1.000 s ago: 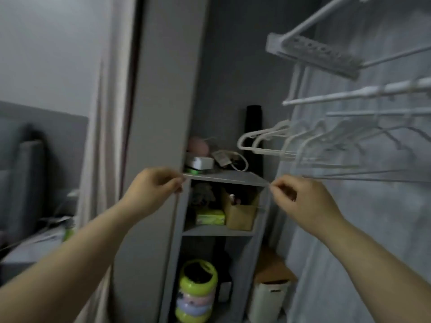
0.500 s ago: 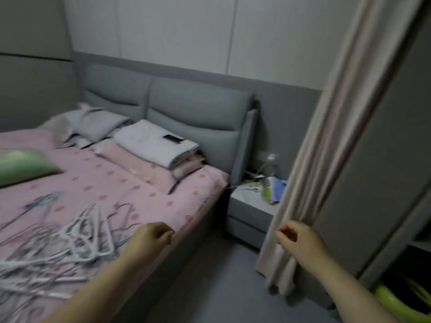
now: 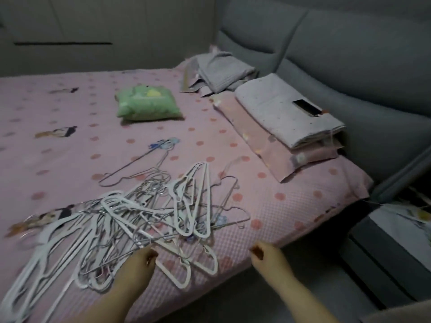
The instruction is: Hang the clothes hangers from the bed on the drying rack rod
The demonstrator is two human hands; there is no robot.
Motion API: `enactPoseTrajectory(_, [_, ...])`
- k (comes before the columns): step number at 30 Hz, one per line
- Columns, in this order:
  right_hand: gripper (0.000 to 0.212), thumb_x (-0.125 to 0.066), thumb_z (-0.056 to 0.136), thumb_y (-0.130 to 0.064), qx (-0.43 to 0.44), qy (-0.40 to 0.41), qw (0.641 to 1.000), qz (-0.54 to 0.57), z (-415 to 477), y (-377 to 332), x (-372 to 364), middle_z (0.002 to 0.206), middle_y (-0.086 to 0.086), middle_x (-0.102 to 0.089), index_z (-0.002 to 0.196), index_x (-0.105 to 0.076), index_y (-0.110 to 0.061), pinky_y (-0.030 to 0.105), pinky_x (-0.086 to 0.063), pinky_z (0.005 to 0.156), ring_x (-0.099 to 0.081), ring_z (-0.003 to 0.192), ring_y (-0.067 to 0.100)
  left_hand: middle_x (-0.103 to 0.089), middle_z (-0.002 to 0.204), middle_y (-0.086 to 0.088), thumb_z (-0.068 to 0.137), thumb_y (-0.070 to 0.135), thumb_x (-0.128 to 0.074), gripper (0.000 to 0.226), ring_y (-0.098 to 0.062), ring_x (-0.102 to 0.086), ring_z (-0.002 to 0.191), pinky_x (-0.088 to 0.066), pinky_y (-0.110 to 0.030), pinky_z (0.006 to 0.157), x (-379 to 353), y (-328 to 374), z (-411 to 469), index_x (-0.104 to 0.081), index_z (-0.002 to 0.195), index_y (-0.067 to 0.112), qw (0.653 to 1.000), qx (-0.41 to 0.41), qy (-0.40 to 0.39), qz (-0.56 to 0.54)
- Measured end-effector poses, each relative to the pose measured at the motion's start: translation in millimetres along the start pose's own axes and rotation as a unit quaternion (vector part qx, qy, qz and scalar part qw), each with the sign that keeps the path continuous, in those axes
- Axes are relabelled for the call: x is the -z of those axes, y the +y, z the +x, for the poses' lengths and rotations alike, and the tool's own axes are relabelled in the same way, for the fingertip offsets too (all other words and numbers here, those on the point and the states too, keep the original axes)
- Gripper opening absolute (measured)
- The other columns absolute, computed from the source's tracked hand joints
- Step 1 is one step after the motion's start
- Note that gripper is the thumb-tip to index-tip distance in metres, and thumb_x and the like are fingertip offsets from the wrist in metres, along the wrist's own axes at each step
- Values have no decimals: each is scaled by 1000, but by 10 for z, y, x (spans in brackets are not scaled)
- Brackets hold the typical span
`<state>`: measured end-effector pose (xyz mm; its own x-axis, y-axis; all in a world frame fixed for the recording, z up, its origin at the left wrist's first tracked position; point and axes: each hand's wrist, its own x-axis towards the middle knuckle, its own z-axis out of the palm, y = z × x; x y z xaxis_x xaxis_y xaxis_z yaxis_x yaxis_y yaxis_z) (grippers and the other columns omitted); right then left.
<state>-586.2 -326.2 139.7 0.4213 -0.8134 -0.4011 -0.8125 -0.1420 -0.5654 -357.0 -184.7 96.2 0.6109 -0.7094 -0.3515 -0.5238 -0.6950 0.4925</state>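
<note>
While the head camera looks down across a bed (image 3: 291, 206) covered in a pink sheet with darker pink dots, both bare forearms reach in from the bottom edge of the view.

A tangled pile of clothes hangers (image 3: 130, 220), white plastic and thin wire mixed together, lies on the bed along its near edge, spreading toward the near left corner. One wire hanger (image 3: 137, 163) with a small blue piece at its top lies apart from the pile, farther in toward the middle of the bed.

The left hand (image 3: 140, 261) hovers at the near side of the pile with its fingers curled inward into a fist. Nothing shows in its grip, and it is unclear whether it touches a hanger. The right hand (image 3: 264, 255) is at the near edge of the bed, just beside the pile's right end, also curled into a fist with nothing in it.

A small green pillow (image 3: 147, 103) sits near the middle of the bed. Toward the head end, against a grey padded headboard (image 3: 349, 54), lie a crumpled grey cloth (image 3: 221, 71) and a folded pale blanket (image 3: 279, 106) stacked on a pink pillow (image 3: 268, 150). A dark phone (image 3: 306, 107) rests on the blanket. A grey nightstand (image 3: 384, 248) stands beside the bed's near head-end corner.
</note>
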Motion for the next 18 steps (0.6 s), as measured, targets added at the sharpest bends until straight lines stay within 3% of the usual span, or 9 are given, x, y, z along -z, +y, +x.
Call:
enactPoseTrajectory(3, [24, -48, 93, -19, 8, -59, 997, -45, 571, -216, -282, 117, 3, -61, 114, -58, -15, 23, -43, 88, -57, 106, 16, -50, 136, -2, 95, 14, -43, 33, -20, -50, 122, -40, -28, 96, -70, -210, 220, -55, 125, 15, 999, 19, 25, 31])
enactPoseTrajectory(9, [33, -42, 93, -6, 52, -108, 991, -61, 1282, -536, -832, 132, 8, -47, 123, -54, -11, 23, -33, 103, -42, 125, 19, -22, 154, -6, 95, 17, -41, 45, -25, -31, 137, -33, -36, 106, -126, -353, 743, -36, 140, 17, 994, 19, 44, 101])
enactPoseTrajectory(13, [35, -42, 94, -8, 51, -135, 989, -33, 1530, -643, -1145, 136, 7, -44, 129, -49, -12, 24, -35, 103, -44, 124, 20, -12, 156, -8, 89, 42, -24, 62, -28, -18, 143, -18, -39, 115, -191, -488, 1129, -21, 146, 21, 993, 10, -1, 118])
enactPoseTrajectory(18, [36, -46, 95, -12, 22, -172, 984, 43, 1706, -771, -1460, 138, 4, -45, 131, -47, -17, 22, -39, 94, -49, 122, 21, 4, 158, -1, 70, 54, 4, 83, -17, 0, 146, -4, -33, 117, -215, -752, 1489, -5, 148, 25, 985, 6, -69, 161])
